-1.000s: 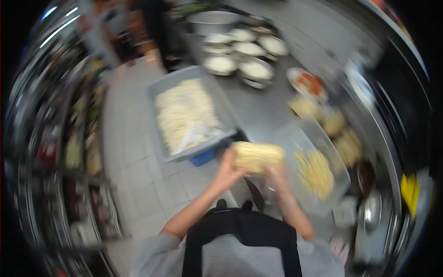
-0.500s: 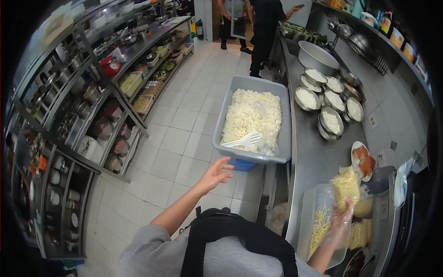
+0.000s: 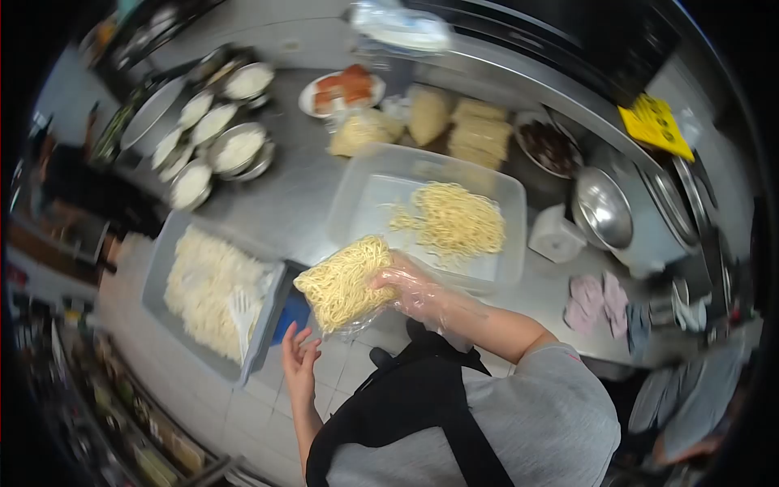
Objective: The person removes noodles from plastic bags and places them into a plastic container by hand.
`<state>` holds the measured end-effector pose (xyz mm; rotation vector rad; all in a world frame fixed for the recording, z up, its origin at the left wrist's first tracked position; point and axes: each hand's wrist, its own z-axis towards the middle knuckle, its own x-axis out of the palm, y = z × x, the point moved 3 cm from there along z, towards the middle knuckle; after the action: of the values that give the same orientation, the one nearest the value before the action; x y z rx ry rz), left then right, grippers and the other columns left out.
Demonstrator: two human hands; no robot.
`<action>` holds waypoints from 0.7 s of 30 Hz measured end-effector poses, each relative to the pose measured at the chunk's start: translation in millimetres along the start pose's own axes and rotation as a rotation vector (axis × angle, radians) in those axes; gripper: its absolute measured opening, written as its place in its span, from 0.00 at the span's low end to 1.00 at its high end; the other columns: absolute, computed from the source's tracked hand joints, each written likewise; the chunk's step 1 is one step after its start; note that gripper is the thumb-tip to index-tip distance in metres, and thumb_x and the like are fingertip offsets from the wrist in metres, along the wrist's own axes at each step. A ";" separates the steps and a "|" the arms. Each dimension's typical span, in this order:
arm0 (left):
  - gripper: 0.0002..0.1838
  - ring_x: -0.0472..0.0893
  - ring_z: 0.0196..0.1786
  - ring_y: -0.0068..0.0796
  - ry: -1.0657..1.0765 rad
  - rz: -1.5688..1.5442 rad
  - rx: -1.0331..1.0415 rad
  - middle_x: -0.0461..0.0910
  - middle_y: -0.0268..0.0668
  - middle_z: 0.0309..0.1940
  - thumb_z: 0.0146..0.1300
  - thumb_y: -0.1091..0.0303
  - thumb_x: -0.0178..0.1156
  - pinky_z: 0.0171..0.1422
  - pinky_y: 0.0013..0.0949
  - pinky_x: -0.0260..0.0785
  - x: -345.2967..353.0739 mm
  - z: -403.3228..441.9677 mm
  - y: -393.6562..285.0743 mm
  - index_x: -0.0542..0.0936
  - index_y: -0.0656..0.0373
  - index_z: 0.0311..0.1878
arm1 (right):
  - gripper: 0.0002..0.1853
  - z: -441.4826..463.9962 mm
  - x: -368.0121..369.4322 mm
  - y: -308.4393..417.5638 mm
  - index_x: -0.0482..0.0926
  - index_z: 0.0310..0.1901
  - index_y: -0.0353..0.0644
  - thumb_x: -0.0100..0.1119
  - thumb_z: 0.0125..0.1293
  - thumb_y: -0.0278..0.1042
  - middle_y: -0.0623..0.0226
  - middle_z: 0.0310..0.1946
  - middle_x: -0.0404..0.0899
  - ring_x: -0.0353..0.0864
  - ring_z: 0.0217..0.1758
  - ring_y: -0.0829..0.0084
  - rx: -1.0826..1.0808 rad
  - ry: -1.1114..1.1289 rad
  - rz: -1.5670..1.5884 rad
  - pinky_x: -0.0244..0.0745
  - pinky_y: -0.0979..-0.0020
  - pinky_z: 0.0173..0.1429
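Observation:
My right hand (image 3: pixel 406 284), in a clear plastic glove, grips a block of yellow noodles (image 3: pixel 347 284) in clear plastic. My left hand (image 3: pixel 300 357) is bare and empty, its fingers apart, just below and left of the noodles. Behind my right hand, a clear plastic tub (image 3: pixel 513 243) on the steel counter holds a heap of loose noodles (image 3: pixel 458 221). More bagged noodles (image 3: pixel 479 134) lie behind the tub. At the left stands a grey bin (image 3: pixel 261 357) of rice with a white fork-shaped scoop (image 3: pixel 243 316) in it.
Metal bowls of rice (image 3: pixel 240 150) stand at the back left, beside a plate of reddish food (image 3: pixel 345 91). Right of the tub are a white roll holder (image 3: pixel 556 234), a steel bowl (image 3: pixel 603 209) and pink gloves (image 3: pixel 596 304). People are at the far left and lower right.
The view has swung right toward the counter. My right hand has brought a noodle block from over the counter to in front of me. My left hand remains empty.

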<state>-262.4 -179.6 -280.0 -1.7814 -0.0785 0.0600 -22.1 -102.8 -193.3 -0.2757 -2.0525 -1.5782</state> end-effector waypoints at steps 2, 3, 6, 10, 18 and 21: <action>0.29 0.75 0.47 0.27 0.034 0.000 -0.007 0.69 0.41 0.54 0.59 0.68 0.54 0.46 0.29 0.68 9.4 10.4 -2.4 0.59 0.56 0.64 | 0.21 -5.8 -26.0 25.1 0.68 0.49 0.36 0.58 0.50 0.23 0.61 0.39 0.75 0.77 0.40 0.69 -0.008 -0.174 0.002 0.77 0.66 0.35; 0.29 0.74 0.47 0.27 0.013 -0.013 -0.007 0.69 0.41 0.54 0.59 0.67 0.54 0.46 0.28 0.68 11.4 14.8 -4.2 0.59 0.56 0.63 | 0.21 -3.9 -43.9 40.8 0.67 0.49 0.38 0.55 0.51 0.20 0.61 0.40 0.74 0.77 0.41 0.68 0.008 -0.298 -0.008 0.77 0.64 0.40; 0.27 0.74 0.46 0.26 0.029 0.003 0.072 0.69 0.40 0.53 0.60 0.68 0.54 0.45 0.27 0.68 18.2 43.3 -24.6 0.60 0.58 0.63 | 0.20 7.9 -103.2 109.1 0.68 0.49 0.36 0.58 0.55 0.29 0.62 0.38 0.76 0.77 0.38 0.70 -0.561 -0.453 -0.310 0.77 0.71 0.39; 0.26 0.74 0.45 0.25 0.013 -0.026 0.133 0.69 0.40 0.52 0.59 0.73 0.53 0.44 0.25 0.67 40.5 74.2 -52.7 0.61 0.61 0.62 | 0.26 66.9 -228.0 159.0 0.64 0.54 0.41 0.60 0.54 0.37 0.65 0.50 0.68 0.66 0.53 0.67 -0.854 -0.787 -0.007 0.68 0.61 0.51; 0.27 0.75 0.44 0.26 -0.086 0.032 0.084 0.70 0.41 0.51 0.58 0.70 0.55 0.44 0.26 0.67 46.4 90.8 -33.9 0.61 0.60 0.62 | 0.15 152.4 -389.1 265.5 0.75 0.45 0.42 0.57 0.58 0.39 0.66 0.38 0.77 0.76 0.38 0.71 -0.953 -0.641 -0.349 0.70 0.70 0.43; 0.27 0.75 0.44 0.25 -0.177 0.048 -0.012 0.71 0.40 0.51 0.59 0.68 0.56 0.43 0.25 0.67 36.7 91.7 -25.6 0.62 0.60 0.62 | 0.15 177.5 -412.5 303.0 0.75 0.45 0.42 0.57 0.58 0.39 0.66 0.38 0.77 0.76 0.38 0.71 -0.837 -1.120 -0.923 0.70 0.70 0.42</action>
<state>-234.0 -81.8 -274.1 -1.7872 -0.1643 0.2523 414.2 218.4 -187.7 -0.6877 -2.1900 -3.4399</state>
